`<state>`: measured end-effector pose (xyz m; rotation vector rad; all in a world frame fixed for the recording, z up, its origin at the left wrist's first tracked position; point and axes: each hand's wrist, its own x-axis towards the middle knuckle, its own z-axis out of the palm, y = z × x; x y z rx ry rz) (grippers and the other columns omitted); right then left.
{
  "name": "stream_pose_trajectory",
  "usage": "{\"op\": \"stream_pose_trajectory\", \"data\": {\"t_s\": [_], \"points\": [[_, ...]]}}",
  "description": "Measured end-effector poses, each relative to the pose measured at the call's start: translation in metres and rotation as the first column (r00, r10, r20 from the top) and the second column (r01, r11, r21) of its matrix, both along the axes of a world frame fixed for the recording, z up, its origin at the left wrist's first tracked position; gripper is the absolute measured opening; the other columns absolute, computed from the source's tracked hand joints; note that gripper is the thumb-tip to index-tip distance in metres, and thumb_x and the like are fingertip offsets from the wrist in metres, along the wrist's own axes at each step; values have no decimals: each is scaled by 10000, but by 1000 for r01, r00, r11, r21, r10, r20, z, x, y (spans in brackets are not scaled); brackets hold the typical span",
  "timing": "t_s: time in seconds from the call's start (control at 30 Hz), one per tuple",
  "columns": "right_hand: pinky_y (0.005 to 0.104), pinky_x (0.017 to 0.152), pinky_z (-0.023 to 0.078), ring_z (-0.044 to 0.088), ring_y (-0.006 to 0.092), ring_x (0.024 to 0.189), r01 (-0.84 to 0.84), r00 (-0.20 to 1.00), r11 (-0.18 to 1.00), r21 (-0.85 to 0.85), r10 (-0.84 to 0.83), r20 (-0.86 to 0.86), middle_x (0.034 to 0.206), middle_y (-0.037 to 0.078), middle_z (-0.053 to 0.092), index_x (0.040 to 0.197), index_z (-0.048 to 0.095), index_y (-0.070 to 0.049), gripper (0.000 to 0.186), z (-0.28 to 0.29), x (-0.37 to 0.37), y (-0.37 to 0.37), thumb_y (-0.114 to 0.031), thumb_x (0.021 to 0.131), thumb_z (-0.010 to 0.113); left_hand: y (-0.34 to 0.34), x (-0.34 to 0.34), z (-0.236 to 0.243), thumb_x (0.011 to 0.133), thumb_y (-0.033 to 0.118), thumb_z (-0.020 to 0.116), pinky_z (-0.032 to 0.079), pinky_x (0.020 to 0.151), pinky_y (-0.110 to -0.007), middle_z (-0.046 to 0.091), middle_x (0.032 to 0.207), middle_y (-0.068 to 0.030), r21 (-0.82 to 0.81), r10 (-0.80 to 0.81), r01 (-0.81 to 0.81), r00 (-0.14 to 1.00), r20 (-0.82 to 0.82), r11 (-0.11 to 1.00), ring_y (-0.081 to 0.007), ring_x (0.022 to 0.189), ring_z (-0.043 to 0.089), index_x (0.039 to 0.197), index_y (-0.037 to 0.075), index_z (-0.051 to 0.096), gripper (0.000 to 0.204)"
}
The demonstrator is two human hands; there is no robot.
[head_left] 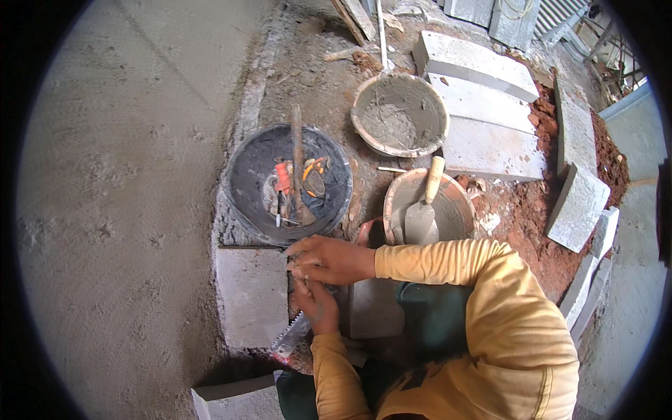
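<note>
My right hand (336, 260) reaches leftward, its fingers bent at the upper right corner of a grey block (250, 297). Just below it, my left hand (315, 308) is closed against the right fingers; what they grip is hidden. A toothed metal blade (290, 334) slants down-left from under my left hand along the block's lower right. Directly above my hands sits a black tub (245, 185) holding a wooden stick, an orange tool and other tools. A trowel (428, 206) with a wooden handle rests in a mortar bowl (465, 210) to the right, partly behind my right sleeve.
A second mortar bowl (434, 140) stands farther back, beside stacked long grey blocks (490, 147). More blocks (575, 210) lie on red soil (518, 224) at right, another (234, 402) at bottom left. Rough concrete (119, 210) spans the left; boards (353, 17) lean at the top.
</note>
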<state>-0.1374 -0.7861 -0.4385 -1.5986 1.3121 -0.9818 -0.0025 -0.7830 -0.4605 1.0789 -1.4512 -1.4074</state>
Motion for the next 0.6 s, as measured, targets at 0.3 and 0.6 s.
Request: {"op": "stream_pose_trajectory", "data": {"t_s": [0.3, 0.6], "points": [[435, 1009, 350, 477, 350, 1175, 273, 800, 960, -58, -260, -540, 1300, 170, 500, 1158, 618, -59, 454, 15, -75, 123, -404, 863, 602, 14, 18, 12, 1002, 231, 406, 451, 608, -241, 570, 740, -51, 214, -84, 71, 995, 51, 974, -106, 613, 532, 1068, -8, 514, 271], [403, 926, 372, 538, 250, 992, 382, 624, 922, 71, -200, -755, 1017, 67, 626, 1071, 677, -110, 311, -3, -47, 299, -330, 874, 582, 0, 38, 8, 981, 287, 460, 473, 571, -240, 591, 778, -58, 232, 29, -46, 997, 77, 972, -114, 588, 550, 1102, 11, 510, 305]]}}
